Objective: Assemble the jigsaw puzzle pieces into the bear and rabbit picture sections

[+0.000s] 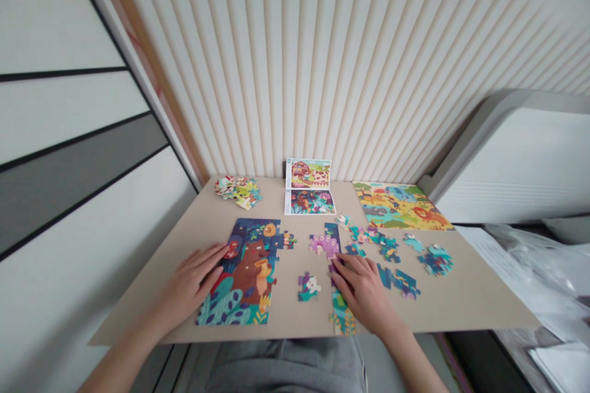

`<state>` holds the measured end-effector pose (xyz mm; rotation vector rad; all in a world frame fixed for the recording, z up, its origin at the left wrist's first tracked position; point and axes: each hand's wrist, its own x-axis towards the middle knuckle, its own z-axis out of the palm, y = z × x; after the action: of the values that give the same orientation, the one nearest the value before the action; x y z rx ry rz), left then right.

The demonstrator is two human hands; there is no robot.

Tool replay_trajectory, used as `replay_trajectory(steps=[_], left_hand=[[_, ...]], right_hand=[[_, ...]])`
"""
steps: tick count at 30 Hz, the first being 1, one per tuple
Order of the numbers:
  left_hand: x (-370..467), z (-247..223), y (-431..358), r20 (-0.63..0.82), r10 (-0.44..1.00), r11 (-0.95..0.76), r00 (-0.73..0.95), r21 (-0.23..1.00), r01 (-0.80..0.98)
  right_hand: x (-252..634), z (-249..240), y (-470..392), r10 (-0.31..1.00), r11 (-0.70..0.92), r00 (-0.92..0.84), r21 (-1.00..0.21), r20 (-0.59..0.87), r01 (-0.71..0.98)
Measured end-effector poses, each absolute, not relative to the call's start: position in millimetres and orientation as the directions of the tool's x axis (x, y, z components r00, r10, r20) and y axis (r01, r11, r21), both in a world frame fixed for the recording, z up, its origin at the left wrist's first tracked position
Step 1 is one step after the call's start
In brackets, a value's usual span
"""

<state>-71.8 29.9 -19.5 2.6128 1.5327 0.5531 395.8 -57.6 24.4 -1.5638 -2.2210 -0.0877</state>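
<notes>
A joined jigsaw section (251,270) showing a brown bear lies on the table at the left. Resting flat on its left edge is my left hand (196,276), fingers stretched out and open. To the right runs a narrow strip of joined puzzle pieces (326,245), with a purple creature near its top. My right hand (362,282) lies over the strip's right side, fingertips touching it, fingers slightly bent and apart; it covers part of the strip. Between the two sections sits a small puzzle piece (308,287) with a white animal on it, touched by neither hand.
Loose puzzle pieces (387,245) are scattered right of my right hand. A heap of pieces (237,190) lies at the back left. A folded picture leaflet (310,187) stands at the back middle, and a yellow animal puzzle (401,206) lies back right. A ribbed wall (276,73) borders the table.
</notes>
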Motion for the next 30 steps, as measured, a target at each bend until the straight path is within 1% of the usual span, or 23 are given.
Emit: replay_trajectory(steps=[5, 7, 12, 17, 21, 27, 30], left_hand=[[-58.5, -18.0, 22.8, 0.224, 0.87, -0.484, 0.439, 0.214, 0.849], [-58.1, -16.8, 22.1, 0.231, 0.871, -0.481, 0.434, 0.22, 0.849], [-59.0, -14.8, 23.7, 0.268, 0.862, -0.491, 0.43, 0.232, 0.84], [-58.4, -14.6, 24.4, 0.272, 0.858, -0.498, 0.436, 0.233, 0.835], [-58.3, -16.2, 25.2, 0.284, 0.86, -0.491, 0.423, 0.236, 0.839], [-56.1, -18.6, 26.5, 0.256, 0.867, -0.483, 0.428, 0.215, 0.849], [-53.3, -19.7, 25.7, 0.286, 0.867, -0.473, 0.408, 0.212, 0.855]], right_hand=[[391.9, 20.0, -55.8, 0.896, 0.341, -0.251, -0.205, 0.365, 0.917], [390.1, 19.6, -55.2, 0.901, 0.325, -0.236, -0.206, 0.363, 0.923], [388.2, 20.4, -53.4, 0.9, 0.31, -0.233, -0.164, 0.369, 0.936], [388.1, 21.1, -53.2, 0.905, 0.311, -0.236, -0.17, 0.354, 0.935], [389.6, 22.2, -50.1, 0.89, 0.349, -0.267, -0.173, 0.37, 0.921], [391.8, 22.3, -41.1, 0.886, 0.384, -0.31, -0.17, 0.345, 0.908], [392.4, 21.2, -39.3, 0.888, 0.382, -0.307, -0.175, 0.343, 0.908]])
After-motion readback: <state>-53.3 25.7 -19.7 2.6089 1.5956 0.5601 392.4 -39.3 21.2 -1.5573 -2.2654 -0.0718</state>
